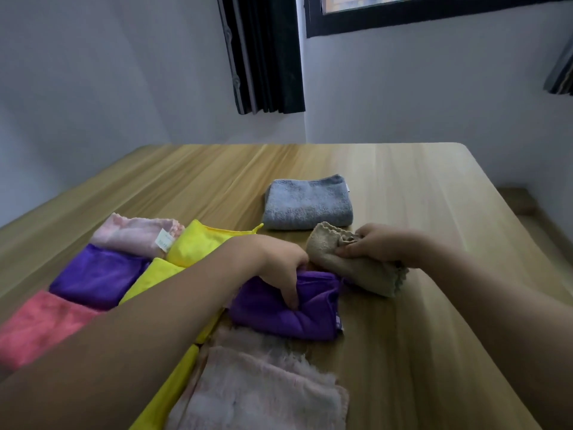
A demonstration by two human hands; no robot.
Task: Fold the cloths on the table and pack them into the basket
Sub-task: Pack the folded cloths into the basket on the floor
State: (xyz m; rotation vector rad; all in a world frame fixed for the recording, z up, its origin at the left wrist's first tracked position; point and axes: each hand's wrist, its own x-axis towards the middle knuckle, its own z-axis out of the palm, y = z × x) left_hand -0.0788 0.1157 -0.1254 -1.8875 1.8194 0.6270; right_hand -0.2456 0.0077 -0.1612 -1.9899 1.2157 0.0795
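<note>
My left hand (pixel 279 262) curls over the near folded purple microfibre cloth (pixel 288 308), fingers pressed into a crease on its top, while my left forearm crosses above a folded yellow cloth (pixel 198 246) and hides part of it. My right hand (pixel 376 245) pinches the beige scallop-edged cloth (pixel 353 265), which lies crumpled just beside the purple one, their edges touching. Beyond them a neatly folded grey terry cloth (pixel 305 203) lies apart on the light wood-grain bench (pixel 418 305). To the left sit a pale pink folded cloth with a white label (pixel 133 234), a second purple folded cloth (pixel 96 274) and a coral plush cloth (pixel 40 327), packed side by side. Nearest me, a fluffy pale pink cloth (pixel 257 395) lies flat beside a yellow strip (pixel 167 395). No basket appears in view. Behind the bench stand a white wall (pixel 108 72), a dark pleated curtain (pixel 263 54) and a black window frame (pixel 434 20).
</note>
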